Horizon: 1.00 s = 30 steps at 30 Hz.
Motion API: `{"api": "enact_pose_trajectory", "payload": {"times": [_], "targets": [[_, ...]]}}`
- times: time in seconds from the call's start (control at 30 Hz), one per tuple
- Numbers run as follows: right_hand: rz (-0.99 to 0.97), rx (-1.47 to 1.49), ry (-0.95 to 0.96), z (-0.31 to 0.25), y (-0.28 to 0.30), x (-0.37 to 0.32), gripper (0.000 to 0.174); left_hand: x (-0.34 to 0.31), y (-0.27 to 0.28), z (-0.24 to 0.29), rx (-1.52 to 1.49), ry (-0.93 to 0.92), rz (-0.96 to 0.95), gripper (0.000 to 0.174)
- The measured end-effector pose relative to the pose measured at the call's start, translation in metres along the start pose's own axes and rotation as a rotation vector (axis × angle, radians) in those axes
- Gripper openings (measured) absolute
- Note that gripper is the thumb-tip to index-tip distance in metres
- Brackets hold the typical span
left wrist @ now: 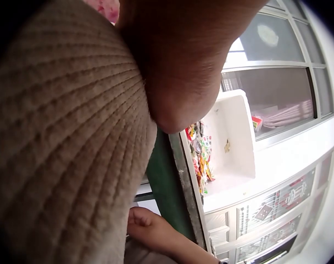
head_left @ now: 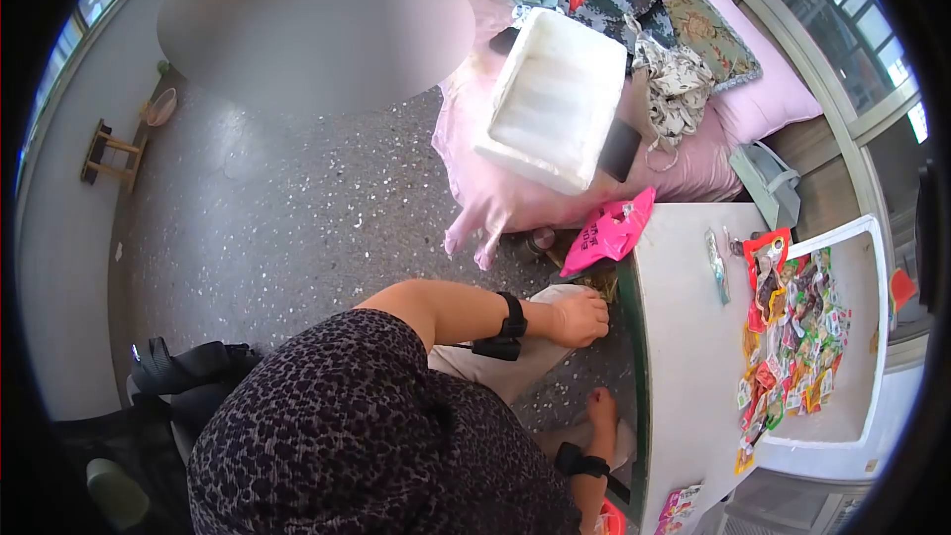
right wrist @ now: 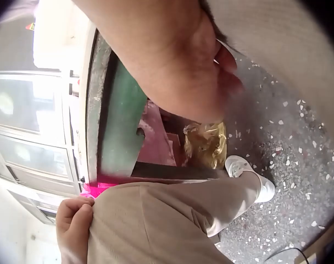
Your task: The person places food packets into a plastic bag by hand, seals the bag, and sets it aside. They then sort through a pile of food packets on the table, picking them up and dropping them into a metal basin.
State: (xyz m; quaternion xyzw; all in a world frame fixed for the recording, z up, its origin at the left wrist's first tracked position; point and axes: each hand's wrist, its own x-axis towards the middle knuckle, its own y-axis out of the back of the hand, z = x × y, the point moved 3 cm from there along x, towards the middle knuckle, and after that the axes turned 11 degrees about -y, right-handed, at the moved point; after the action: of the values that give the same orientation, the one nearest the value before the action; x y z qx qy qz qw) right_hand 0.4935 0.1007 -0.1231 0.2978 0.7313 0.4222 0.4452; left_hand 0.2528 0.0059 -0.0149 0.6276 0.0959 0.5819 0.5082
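Note:
My left hand [head_left: 578, 319] rests on the beige-trousered knee [head_left: 545, 299], fingers loosely bent over it and holding nothing. In the right wrist view this left hand [right wrist: 74, 225] lies at the top of the knee. My right hand [head_left: 601, 410] is lower, beside the other leg near the table's edge, with nothing seen in it. The left wrist view shows the right hand [left wrist: 150, 226] with relaxed, slightly curled fingers. Ahead is the white table [head_left: 688, 337]. On it, a white foam box [head_left: 874, 337] holds many small colourful packets [head_left: 792, 337].
A bright pink bag [head_left: 609, 233] hangs at the table corner. A second foam box [head_left: 560, 89] lies on the pink-covered bed [head_left: 475, 178] among clothes and pillows. Under the table is a gold-coloured bag [right wrist: 205, 146]. A small wooden stool [head_left: 114, 156] stands by the wall.

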Motion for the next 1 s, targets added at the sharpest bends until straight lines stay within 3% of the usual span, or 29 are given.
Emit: {"api": "enact_pose_trajectory", "payload": {"times": [0.43, 0.73, 1.0], "targets": [[0.005, -0.008, -0.016, -0.006, 0.007, -0.009, 0.020, 0.005, -0.009, 0.007, 0.007, -0.011, -0.047, 0.017], [0.028, 0.006, 0.005, 0.007, -0.002, -0.002, 0.019, 0.034, -0.030, 0.009, -0.112, 0.155, -0.393, 0.017], [0.013, 0.029, 0.013, 0.001, 0.001, -0.004, 0.019, 0.028, -0.048, 0.024, 0.055, -0.027, -0.426, 0.017]]}}
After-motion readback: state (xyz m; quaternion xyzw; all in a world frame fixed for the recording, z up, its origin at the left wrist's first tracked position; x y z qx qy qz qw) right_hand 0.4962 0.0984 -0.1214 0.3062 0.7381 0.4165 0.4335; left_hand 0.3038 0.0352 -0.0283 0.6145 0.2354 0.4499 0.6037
